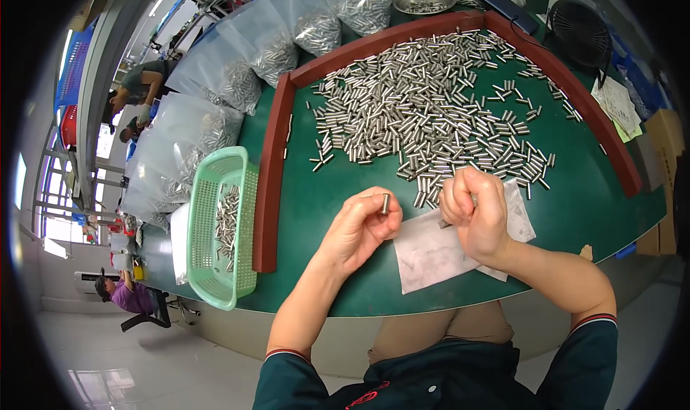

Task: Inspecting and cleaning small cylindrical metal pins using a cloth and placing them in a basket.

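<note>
In the head view, the left hand (357, 227) held one small metal pin (385, 204) upright between thumb and fingertips, so the pin stood out at about one o'clock from the hand. The right hand (475, 212) was curled into a loose fist just beside it, at three o'clock from the pin. The two hands were near each other but not touching. Whether the right hand gripped something I could not tell — the fingers covered the palm, and only a small dark bit showed at its lower left.

The large heap of metal pins (431, 101) lay on the green table (323, 216) at twelve o'clock from both hands, and its nearest pins came close to the right knuckles. A sheet of white paper (431, 255) lay under the right hand, partly hidden by it. A red-brown border strip (267, 194) closed the heap on the left and at the back.

At nine o'clock from the left hand stood a green plastic basket (208, 230) with some pins inside. Behind it were clear bags of pins (237, 72) — their contents were hard to make out. A metal bowl (423, 0) at twelve o'clock was near the picture's rim.
</note>
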### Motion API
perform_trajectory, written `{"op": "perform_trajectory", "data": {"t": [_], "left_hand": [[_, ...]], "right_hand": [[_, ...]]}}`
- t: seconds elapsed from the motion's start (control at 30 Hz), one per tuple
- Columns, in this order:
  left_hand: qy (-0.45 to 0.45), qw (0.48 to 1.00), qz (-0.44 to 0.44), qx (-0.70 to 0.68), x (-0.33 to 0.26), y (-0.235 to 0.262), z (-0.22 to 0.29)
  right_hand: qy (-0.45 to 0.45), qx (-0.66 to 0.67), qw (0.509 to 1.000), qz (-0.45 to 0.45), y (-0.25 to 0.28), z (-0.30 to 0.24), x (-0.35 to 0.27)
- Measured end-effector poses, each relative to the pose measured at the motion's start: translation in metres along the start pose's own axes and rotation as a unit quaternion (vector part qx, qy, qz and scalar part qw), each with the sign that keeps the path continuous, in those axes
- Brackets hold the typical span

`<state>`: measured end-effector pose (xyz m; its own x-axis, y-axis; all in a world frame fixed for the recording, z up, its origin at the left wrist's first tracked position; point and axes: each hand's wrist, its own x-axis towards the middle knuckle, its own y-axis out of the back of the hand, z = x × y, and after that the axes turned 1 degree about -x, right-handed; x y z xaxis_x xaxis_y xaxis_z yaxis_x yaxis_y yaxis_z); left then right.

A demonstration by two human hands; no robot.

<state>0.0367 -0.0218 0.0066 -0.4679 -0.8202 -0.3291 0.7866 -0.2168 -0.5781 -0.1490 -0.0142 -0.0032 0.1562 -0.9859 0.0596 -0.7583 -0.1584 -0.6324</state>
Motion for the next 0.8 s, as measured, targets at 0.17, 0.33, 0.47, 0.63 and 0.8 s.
{"op": "perform_trajectory", "data": {"t": [0.17,0.33,0.47,0.63,0.8], "left_hand": [[0.032,0.995,0.088,-0.025,0.004,-0.014,0.005],[-0.069,0.979,0.076,0.173,0.010,0.006,-0.001],[-0.284,0.732,0.068,0.616,0.016,-0.005,-0.007],[-0.311,0.608,0.017,0.730,0.019,0.000,-0.013],[-0.293,0.635,0.013,0.714,0.016,-0.005,-0.008]], "right_hand": [[-0.007,0.004,1.000,0.006,0.002,0.000,0.002],[-0.016,0.006,1.000,-0.002,0.001,-0.001,0.003],[-0.016,0.007,1.000,0.000,0.001,0.000,0.003],[-0.018,0.004,1.000,0.007,0.000,-0.002,0.003],[-0.031,0.003,0.999,0.012,0.002,-0.003,0.004]]}}
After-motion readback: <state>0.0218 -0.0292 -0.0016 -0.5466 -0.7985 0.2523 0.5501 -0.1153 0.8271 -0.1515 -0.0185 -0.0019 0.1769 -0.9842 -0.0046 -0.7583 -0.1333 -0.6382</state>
